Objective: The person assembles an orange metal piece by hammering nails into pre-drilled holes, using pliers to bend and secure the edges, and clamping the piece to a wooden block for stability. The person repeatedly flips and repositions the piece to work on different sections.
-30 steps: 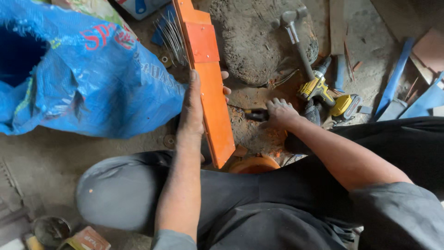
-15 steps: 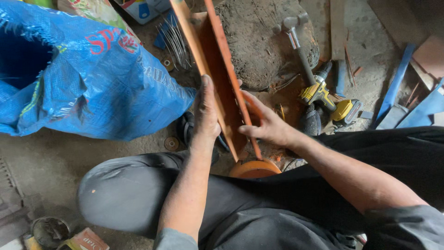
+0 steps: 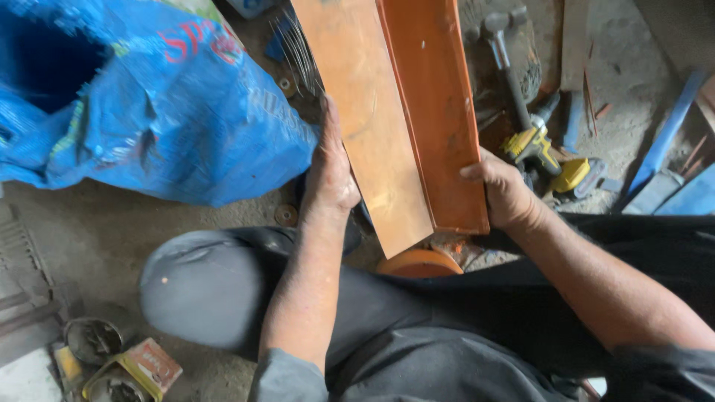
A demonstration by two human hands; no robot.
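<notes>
Both hands now clamp the long orange L-shaped metal channel (image 3: 406,119), rolled open-side up.
Left hand (image 3: 331,167) and right hand (image 3: 503,190) each grip an edge; it was on edge before.

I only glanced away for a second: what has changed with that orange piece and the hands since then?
The long orange angled metal piece has been turned, so its two faces now show open. The right hand left the floor and gripped its right edge; the left hand stays on its left side. The blue woven sack, hammer and yellow power tool lie as before.
</notes>
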